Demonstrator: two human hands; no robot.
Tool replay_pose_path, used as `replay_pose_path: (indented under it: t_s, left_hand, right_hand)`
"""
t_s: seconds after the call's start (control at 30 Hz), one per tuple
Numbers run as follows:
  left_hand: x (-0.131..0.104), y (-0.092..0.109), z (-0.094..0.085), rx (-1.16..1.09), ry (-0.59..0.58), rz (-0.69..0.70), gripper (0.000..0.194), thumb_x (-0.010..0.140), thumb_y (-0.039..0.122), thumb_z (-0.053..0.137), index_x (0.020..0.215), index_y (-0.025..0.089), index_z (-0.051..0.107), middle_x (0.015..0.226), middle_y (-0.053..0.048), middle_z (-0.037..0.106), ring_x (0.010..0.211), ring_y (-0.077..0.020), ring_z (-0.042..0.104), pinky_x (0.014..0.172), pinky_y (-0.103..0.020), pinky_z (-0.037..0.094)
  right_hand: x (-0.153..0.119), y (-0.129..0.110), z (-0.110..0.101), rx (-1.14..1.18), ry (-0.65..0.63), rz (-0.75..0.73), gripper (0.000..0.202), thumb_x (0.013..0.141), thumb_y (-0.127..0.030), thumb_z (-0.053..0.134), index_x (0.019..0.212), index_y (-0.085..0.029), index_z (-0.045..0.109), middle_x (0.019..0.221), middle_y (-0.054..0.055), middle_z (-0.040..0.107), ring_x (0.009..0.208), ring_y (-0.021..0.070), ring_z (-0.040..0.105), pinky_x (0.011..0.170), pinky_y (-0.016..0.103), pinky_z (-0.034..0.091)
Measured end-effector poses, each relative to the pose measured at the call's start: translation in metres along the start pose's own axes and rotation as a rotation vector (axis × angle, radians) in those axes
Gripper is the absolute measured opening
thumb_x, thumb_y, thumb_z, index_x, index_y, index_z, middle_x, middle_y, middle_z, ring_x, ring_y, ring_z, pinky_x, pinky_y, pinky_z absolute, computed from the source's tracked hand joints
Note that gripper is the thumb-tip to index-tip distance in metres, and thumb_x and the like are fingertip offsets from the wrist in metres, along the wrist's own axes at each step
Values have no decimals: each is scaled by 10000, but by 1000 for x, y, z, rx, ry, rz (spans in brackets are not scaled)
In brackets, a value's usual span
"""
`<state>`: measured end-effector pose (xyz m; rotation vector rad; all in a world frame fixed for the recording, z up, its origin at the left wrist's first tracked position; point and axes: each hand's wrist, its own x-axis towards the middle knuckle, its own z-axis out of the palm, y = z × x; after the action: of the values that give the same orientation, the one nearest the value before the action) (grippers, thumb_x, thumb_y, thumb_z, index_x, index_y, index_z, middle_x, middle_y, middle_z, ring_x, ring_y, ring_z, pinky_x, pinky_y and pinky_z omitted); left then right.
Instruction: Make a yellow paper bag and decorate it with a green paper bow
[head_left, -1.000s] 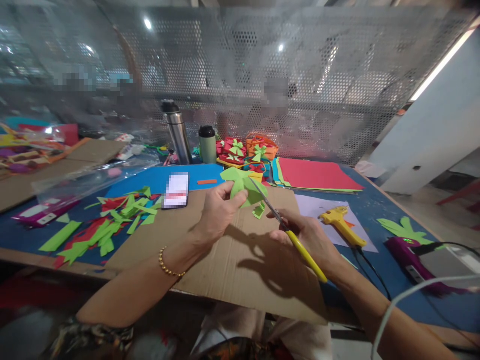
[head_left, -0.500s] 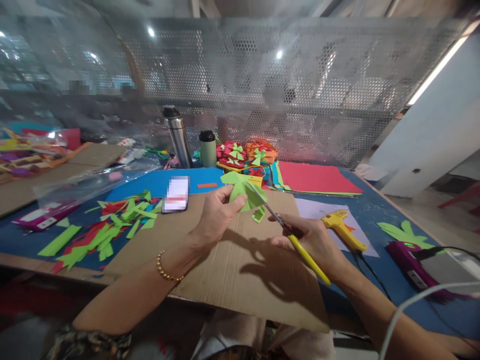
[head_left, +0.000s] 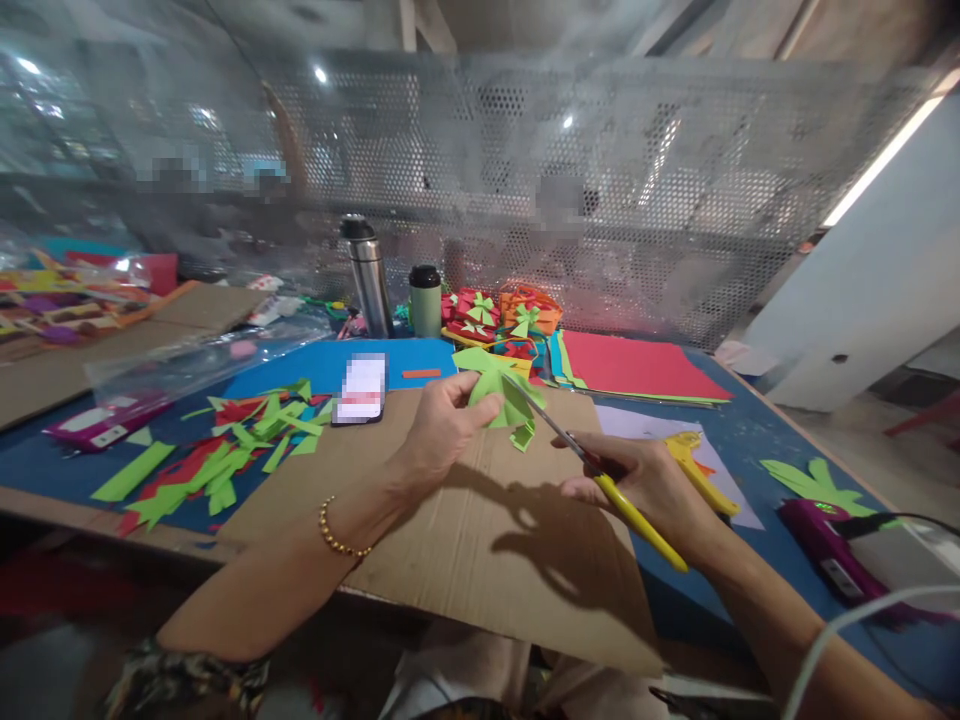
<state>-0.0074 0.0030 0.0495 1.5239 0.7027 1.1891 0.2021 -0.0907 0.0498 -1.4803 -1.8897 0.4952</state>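
My left hand (head_left: 448,428) pinches a piece of light green paper (head_left: 487,385) above a brown cardboard sheet (head_left: 442,570). My right hand (head_left: 649,475) grips a pair of scissors (head_left: 634,520) with yellow handles. The blades reach up and left to the green paper, touching or overlapping its right side. A narrow curled strip (head_left: 523,435) hangs at the paper's lower right edge. Whether the blades are together is hard to make out.
Green and red paper scraps (head_left: 217,460) and a phone (head_left: 361,388) lie left. Behind stand a steel flask (head_left: 371,285), a green cup (head_left: 426,308) and folded paper pieces (head_left: 525,312). On the right are red sheets (head_left: 637,365), a yellow glue gun (head_left: 694,470) and a purple device (head_left: 829,550) with cables.
The whole view has shifted slightly. My right hand and the scissors sit a little farther right and lower, partly covering the glue gun. The left hand keeps its pinch on the green paper.
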Motion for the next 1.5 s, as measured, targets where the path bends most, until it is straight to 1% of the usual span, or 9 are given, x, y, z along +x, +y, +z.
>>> replay_pose_path:
  t_s: [0.3, 0.5, 0.57, 0.7, 0.77, 0.97, 1.23, 1.37, 1.5]
  left_hand:
    - [0, 1, -2, 9, -18, -10, 271, 702, 353, 700, 594, 212, 495, 623, 49, 393, 602, -105, 321, 569, -273, 297]
    - [0, 2, -2, 14, -36, -35, 295, 689, 365, 710, 584, 209, 482, 622, 49, 388, 602, -101, 326, 571, -268, 275]
    - [0, 0, -3, -3, -47, -63, 290, 675, 364, 731, 596, 201, 503, 629, 46, 413, 607, -101, 340, 576, -262, 284]
    - [0, -3, -3, -25, -65, -87, 279, 675, 385, 750, 624, 189, 558, 647, 26, 489, 624, -110, 389, 587, -260, 311]
    - [0, -4, -3, -27, -70, -88, 271, 669, 383, 759, 630, 187, 576, 647, 21, 507, 629, -114, 401, 589, -260, 320]
    - [0, -3, -3, -34, -83, -108, 254, 676, 375, 760, 641, 185, 595, 661, 14, 536, 634, -117, 428, 589, -261, 356]
    - [0, -3, -3, -77, -100, -117, 242, 665, 354, 793, 663, 172, 634, 672, 8, 571, 631, -113, 449, 589, -256, 363]
    - [1, -4, -4, -78, -110, -114, 255, 677, 370, 798, 665, 176, 634, 656, 11, 571, 627, -118, 457, 599, -263, 365]
    - [0, -3, -4, -61, -119, -114, 258, 679, 369, 800, 665, 172, 635, 664, 10, 574, 634, -116, 460, 609, -263, 367]
  right_hand:
    - [0, 6, -2, 0, 3, -28, 850, 767, -904, 620, 968, -110, 845, 601, -43, 350, 563, 118, 304, 496, 249, 277]
    - [-1, 7, -3, 14, 7, -28, 814, 757, -906, 630, 778, -113, 811, 594, -41, 340, 567, 116, 290, 496, 254, 261]
    - [-1, 7, -2, 21, 4, -22, 807, 761, -893, 643, 811, -109, 826, 591, -40, 349, 569, 117, 290, 497, 256, 254]
    - [-2, 8, -2, 33, -1, -10, 826, 767, -875, 657, 1010, -111, 856, 595, -43, 365, 573, 121, 289, 498, 256, 250]
    - [-2, 8, -3, 31, 1, -8, 828, 762, -885, 649, 980, -114, 859, 591, -41, 373, 570, 121, 293, 498, 254, 257]
    - [-3, 8, -6, -2, -2, -7, 798, 752, -904, 634, 723, -124, 800, 590, -36, 357, 572, 116, 288, 498, 256, 251]
    - [-4, 8, -7, 10, -26, 9, 798, 756, -893, 644, 747, -112, 806, 597, -34, 350, 589, 119, 286, 512, 257, 257]
    - [-5, 6, -7, 46, -46, 36, 793, 751, -886, 656, 851, -120, 834, 602, -36, 345, 593, 123, 282, 505, 255, 246]
    - [-6, 5, -6, 87, -80, 64, 758, 754, -875, 663, 828, -136, 812, 604, -39, 329, 591, 123, 275, 498, 262, 224]
